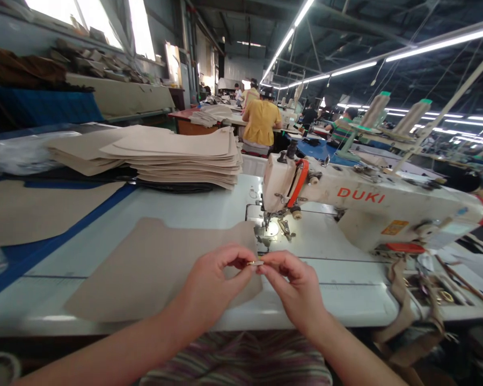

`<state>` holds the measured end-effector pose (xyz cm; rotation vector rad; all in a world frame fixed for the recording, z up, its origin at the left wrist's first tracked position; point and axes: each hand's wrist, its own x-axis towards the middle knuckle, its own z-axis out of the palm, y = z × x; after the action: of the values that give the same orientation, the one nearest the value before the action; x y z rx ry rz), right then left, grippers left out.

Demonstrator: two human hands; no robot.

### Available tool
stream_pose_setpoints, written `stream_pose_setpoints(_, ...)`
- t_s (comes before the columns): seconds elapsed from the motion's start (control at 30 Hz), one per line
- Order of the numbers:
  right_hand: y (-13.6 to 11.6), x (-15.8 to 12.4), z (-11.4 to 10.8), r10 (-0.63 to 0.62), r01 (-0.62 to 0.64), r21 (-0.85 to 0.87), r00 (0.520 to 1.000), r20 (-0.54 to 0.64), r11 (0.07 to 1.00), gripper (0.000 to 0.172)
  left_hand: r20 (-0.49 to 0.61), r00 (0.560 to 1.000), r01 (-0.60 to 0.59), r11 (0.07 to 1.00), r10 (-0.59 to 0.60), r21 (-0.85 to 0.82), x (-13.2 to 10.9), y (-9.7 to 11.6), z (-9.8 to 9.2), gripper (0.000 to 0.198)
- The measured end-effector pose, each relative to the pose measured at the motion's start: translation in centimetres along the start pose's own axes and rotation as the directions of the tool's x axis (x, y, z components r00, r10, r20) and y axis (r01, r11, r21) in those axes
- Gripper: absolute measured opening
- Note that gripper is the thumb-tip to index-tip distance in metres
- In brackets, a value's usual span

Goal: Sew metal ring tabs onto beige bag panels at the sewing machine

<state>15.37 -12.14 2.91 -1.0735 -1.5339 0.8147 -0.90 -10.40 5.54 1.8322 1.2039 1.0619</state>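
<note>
My left hand (pixel 221 273) and my right hand (pixel 295 284) meet in front of the sewing machine (pixel 362 198), fingertips pinched together. Between them is a small, pale, shiny piece (pixel 256 263), gripped from both sides; its exact kind is too small to make out. Under my left hand a beige cut panel (pixel 145 268) lies flat on the white machine table (pixel 334 297), its right edge close to the needle area. Small metal parts (pixel 285 229) rest on the machine bed just right of the needle.
A tall stack of beige panels (pixel 177 155) stands at the back left, near a clear plastic bag (pixel 28 153). Another panel (pixel 44 209) lies on blue material at far left. Beige strips (pixel 400 305) hang at the right. A person in yellow (pixel 261 123) sits ahead.
</note>
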Motion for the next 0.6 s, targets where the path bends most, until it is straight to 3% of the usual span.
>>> stream_pose_setpoints(0.17, 0.75, 0.01, -0.17, 0.061, -0.063, 0.060, 0.998, 0.024, 0.996, 0.010, -0.004, 0.999, -0.049, 0.997, 0.049, 0.067, -0.03, -0.22, 0.27, 0.012)
stream_pose_setpoints(0.43, 0.93, -0.01, -0.07, 0.100, -0.103, 0.099, 0.994, 0.036, 0.990, 0.008, 0.079, 0.997, -0.006, 0.998, 0.001, 0.056, 0.19, -0.89, 0.32, 0.015)
stream_pose_setpoints(0.6, 0.62, 0.29, -0.16, 0.166, -0.173, 0.219, 0.985, 0.052, 0.960, 0.006, 0.055, 0.997, -0.057, 0.993, 0.051, 0.100, 0.38, -0.81, 0.26, 0.014)
